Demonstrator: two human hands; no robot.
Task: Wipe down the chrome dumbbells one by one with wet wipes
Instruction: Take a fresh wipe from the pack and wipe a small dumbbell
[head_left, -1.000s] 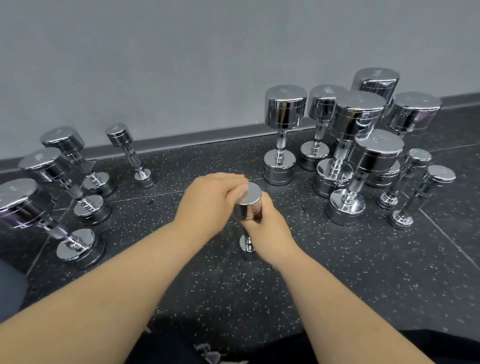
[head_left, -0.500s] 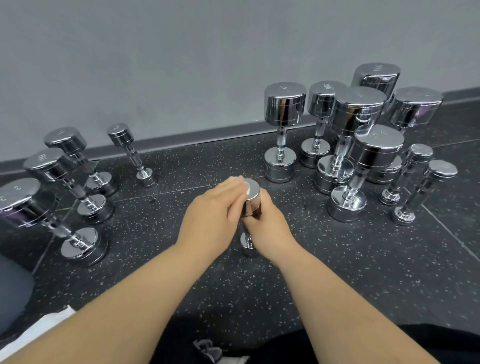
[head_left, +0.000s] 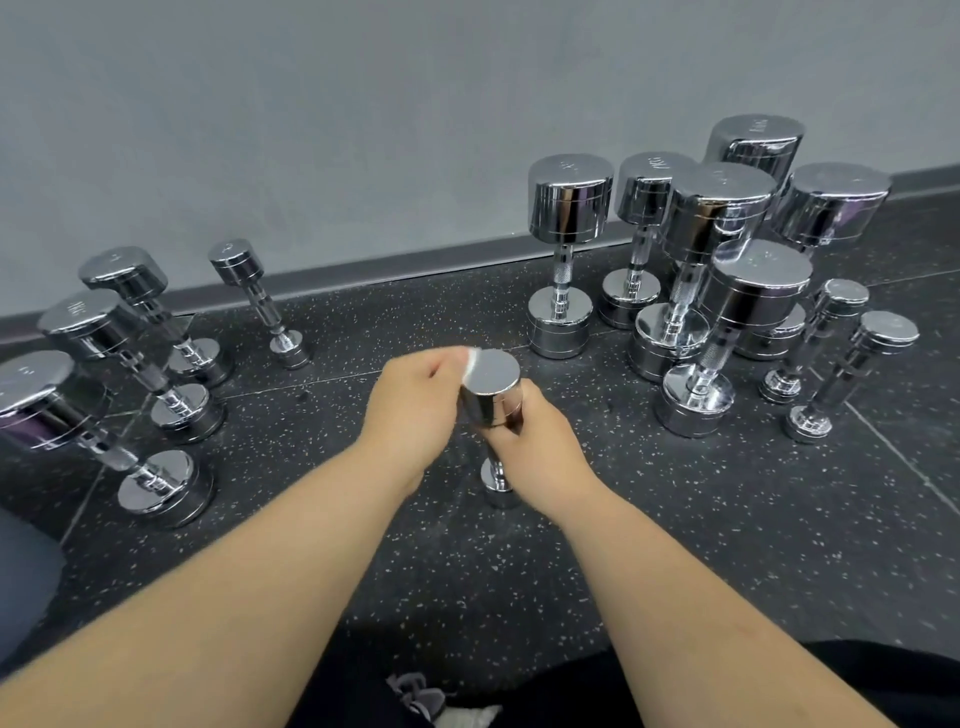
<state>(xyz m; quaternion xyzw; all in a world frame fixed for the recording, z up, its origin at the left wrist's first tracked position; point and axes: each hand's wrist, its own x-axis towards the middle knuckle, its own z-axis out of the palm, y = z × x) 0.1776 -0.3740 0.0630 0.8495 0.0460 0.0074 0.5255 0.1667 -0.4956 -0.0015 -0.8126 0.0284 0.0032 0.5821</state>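
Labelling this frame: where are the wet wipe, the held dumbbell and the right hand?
wet wipe (head_left: 471, 358), head view, its white edge.
held dumbbell (head_left: 493, 371), head view, its top face.
right hand (head_left: 540, 444), head view, its back.

Engraved marks (head_left: 655, 161) on dumbbell tops (head_left: 571, 169), illegible

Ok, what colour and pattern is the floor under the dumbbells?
The floor is black with small pale speckles. The head view, the only one, shows it clearly.

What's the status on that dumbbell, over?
Left hand pinches wipe at top edge of dumbbell. Right hand grips its handle, upright on floor. Other dumbbells stand apart, both sides.
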